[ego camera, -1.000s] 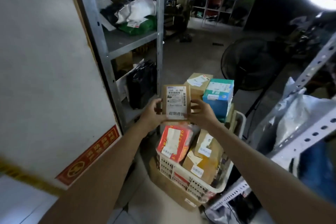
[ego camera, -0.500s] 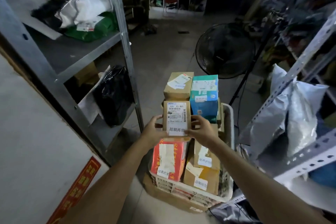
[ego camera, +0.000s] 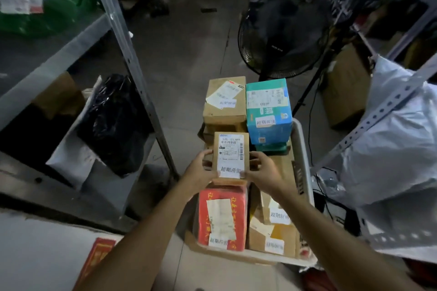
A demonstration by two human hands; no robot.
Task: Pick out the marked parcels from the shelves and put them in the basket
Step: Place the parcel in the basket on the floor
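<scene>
Brown cardboard box (ego camera: 231, 156), small, sits between both hands. The left hand (ego camera: 199, 173) grips its left edge and the right hand (ego camera: 262, 171) grips its right edge, fingers curled round it. Just under the fingers is the basket (ego camera: 303, 163), packed with a red box (ego camera: 222, 220), a blue box (ego camera: 268, 111) and more. This box is not in yet.

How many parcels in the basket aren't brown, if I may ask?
2: the teal box at the basket's far right, the red parcel at its near left. A green edge under the teal box may be a third; more may be hidden.
</scene>
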